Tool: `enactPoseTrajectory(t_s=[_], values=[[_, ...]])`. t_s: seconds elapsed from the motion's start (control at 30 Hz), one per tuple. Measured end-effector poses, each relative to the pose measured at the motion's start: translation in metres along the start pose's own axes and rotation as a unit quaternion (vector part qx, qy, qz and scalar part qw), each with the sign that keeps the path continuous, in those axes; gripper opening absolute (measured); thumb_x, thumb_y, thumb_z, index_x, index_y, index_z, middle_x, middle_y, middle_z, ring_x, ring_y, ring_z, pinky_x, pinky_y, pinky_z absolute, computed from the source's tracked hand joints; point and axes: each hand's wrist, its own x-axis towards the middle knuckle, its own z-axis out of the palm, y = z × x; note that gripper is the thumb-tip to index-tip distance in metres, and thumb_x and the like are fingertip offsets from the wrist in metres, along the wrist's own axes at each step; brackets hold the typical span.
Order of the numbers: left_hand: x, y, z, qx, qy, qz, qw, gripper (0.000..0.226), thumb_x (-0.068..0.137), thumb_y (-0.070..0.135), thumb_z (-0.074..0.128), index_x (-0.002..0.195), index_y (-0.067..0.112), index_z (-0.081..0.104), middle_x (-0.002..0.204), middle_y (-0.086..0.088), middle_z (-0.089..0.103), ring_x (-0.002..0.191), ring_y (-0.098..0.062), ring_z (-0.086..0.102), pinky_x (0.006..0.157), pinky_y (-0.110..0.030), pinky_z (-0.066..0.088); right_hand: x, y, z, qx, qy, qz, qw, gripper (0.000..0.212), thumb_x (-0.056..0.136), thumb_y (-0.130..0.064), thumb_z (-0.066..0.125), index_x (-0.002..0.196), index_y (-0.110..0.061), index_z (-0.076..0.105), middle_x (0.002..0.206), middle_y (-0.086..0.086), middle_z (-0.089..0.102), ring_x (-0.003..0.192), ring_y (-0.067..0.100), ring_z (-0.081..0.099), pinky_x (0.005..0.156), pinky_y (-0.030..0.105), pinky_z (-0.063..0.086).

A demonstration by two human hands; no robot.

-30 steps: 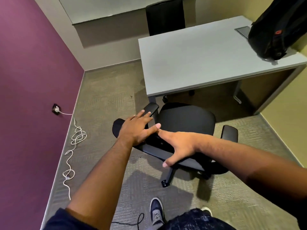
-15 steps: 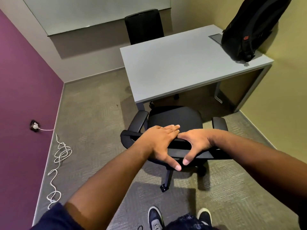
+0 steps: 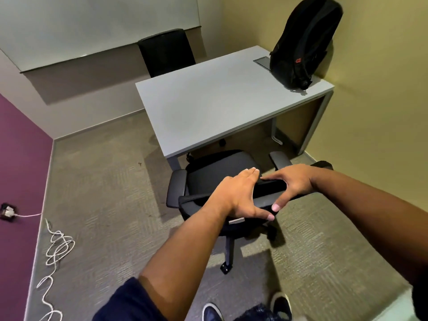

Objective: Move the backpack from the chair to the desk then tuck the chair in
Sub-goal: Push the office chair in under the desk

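- Both bare arms reach forward, hands meeting on the top edge of the black swivel office chair's (image 3: 222, 174) backrest.
- The left hand (image 3: 240, 195) lies fingers over the front, thumb behind, its grip clasping the backrest.
- The right hand (image 3: 291, 184) mirrors it, grip likewise clamped on the backrest.
- The black fabric backpack (image 3: 301, 42) stands upright on the grey rectangular tabletop (image 3: 220, 105), at its far right corner against the wall.
- The seat sits just short of the tabletop's near edge.
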Motion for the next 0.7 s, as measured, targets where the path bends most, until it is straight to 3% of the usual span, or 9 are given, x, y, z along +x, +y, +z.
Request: enactPoseTrajectory(t_s=[0.27, 0.43, 0.6, 0.7], values=[[0.024, -0.002, -0.008, 0.063, 0.069, 0.063, 0.994, 0.133, 0.071, 0.088, 0.060, 0.165, 0.013, 0.004, 0.174, -0.003, -0.003, 0.159, -0.017, 0.006, 0.123, -0.056, 0.027, 0.001, 0.023, 0.000, -0.067, 0.093, 0.024, 0.993, 0.135, 0.043, -0.112, 0.039, 0.159, -0.045, 0.025, 0.157, -0.009, 0.049, 0.139, 0.021, 0.051, 0.108, 0.040, 0.042], [0.030, -0.009, -0.008, 0.005, 0.030, -0.073, 0.997, 0.154, 0.053, 0.099, 0.058, 0.164, 0.016, -0.009, 0.172, 0.001, -0.019, 0.159, -0.018, -0.009, 0.126, -0.063, 0.005, 0.010, 0.035, -0.001, -0.073, 0.144, -0.001, 0.987, 0.136, 0.047, -0.112, 0.034, 0.161, -0.039, 0.022, 0.159, -0.006, 0.045, 0.143, 0.019, 0.046, 0.112, 0.041, 0.041], [0.042, -0.018, -0.009, -0.009, 0.046, -0.152, 0.987, 0.164, 0.040, 0.108, 0.048, 0.165, 0.014, -0.002, 0.173, -0.001, -0.014, 0.159, -0.016, -0.011, 0.127, -0.057, 0.004, 0.025, 0.049, -0.008, -0.081, 0.197, -0.041, 0.976, 0.124, 0.062, -0.108, 0.026, 0.161, -0.033, 0.027, 0.161, -0.003, 0.043, 0.147, 0.020, 0.041, 0.120, 0.043, 0.032], [0.055, -0.024, -0.012, -0.003, 0.016, -0.167, 0.986, 0.166, 0.038, 0.109, 0.048, 0.165, 0.014, 0.000, 0.174, -0.002, -0.009, 0.159, -0.018, -0.010, 0.128, -0.054, 0.005, 0.032, 0.056, -0.015, -0.075, 0.220, -0.081, 0.969, 0.113, 0.074, -0.101, 0.021, 0.161, -0.029, 0.029, 0.160, -0.001, 0.044, 0.148, 0.014, 0.038, 0.125, 0.043, 0.022]])
